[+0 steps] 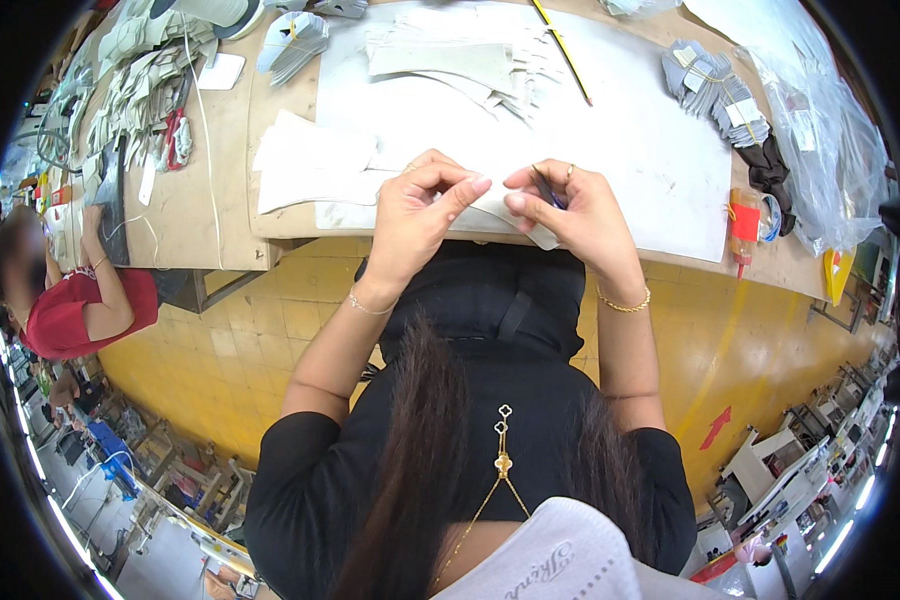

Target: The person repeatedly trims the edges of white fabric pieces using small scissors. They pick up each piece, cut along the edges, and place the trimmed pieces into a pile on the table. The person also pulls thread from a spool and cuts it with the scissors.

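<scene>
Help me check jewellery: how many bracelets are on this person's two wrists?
2: a thin bracelet around the left wrist and a gold-coloured bracelet around the right wrist. Neither looks hidden.

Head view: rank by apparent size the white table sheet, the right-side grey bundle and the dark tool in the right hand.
1. White table sheet
2. Right-side grey bundle
3. Dark tool, partly hidden

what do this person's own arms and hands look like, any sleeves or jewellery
Short black sleeves reach about to the elbows, and there are no gloves. The left hand has a slim ring, with a fine chain bracelet at the wrist. The right hand has a gold-coloured ring, with a thicker gold-coloured bracelet.
</scene>
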`<state>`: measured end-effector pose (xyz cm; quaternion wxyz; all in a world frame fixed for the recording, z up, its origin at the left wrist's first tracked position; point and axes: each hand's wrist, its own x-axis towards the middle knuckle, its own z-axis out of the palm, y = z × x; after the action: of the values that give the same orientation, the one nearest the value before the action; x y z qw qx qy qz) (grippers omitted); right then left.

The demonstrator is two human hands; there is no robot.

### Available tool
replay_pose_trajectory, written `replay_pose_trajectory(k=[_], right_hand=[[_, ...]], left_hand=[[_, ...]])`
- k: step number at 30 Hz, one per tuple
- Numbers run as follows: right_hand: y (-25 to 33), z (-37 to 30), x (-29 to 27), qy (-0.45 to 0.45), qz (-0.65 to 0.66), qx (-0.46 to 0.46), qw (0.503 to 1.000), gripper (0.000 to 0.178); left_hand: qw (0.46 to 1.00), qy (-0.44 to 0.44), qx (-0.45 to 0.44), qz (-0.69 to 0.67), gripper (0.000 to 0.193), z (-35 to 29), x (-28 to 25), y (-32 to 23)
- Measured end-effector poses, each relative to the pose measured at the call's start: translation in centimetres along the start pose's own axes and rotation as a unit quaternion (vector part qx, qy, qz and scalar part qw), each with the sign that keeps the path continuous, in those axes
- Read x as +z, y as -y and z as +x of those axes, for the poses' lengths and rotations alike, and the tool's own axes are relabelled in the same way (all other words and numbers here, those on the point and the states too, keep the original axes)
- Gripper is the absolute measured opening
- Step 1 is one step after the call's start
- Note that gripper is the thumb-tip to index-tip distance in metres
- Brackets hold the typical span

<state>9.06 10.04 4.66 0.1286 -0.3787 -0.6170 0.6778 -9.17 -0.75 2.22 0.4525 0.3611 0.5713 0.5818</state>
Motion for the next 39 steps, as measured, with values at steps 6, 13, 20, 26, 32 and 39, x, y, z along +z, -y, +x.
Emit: replay_pose_trajectory(k=[6,13,20,26,32,39], right_hand=[[-1.3,-0.6,-1.1,-0.025,0.012,0.094,0.995,0.022],[-3.0,3.3,1.4,-0.047,0.001,0.076,0.996,0.023],[-3.2,5.7,2.3,-0.059,-0.156,0.094,0.981,0.029],[-2.9,5.8,2.3,-0.067,-0.161,0.122,0.977,0.031],[-2.5,5.8,2.3,-0.065,-0.172,0.131,0.974,0.031],[-2.9,4.1,2.0,-0.086,-0.179,0.114,0.974,0.029]], left_hand=[[0.937,-0.004,0.167,0.308,0.020,0.5,-1.2,2.4],[0.788,0.040,0.255,0.560,0.034,-0.6,-1.9,5.1],[0.785,0.045,0.260,0.561,0.031,-0.2,-2.1,5.4],[0.778,0.053,0.273,0.563,0.032,-0.1,-2.2,5.6],[0.767,0.065,0.280,0.574,0.032,0.1,-2.3,5.4],[0.746,0.093,0.260,0.606,0.037,0.5,-2.3,4.7]])
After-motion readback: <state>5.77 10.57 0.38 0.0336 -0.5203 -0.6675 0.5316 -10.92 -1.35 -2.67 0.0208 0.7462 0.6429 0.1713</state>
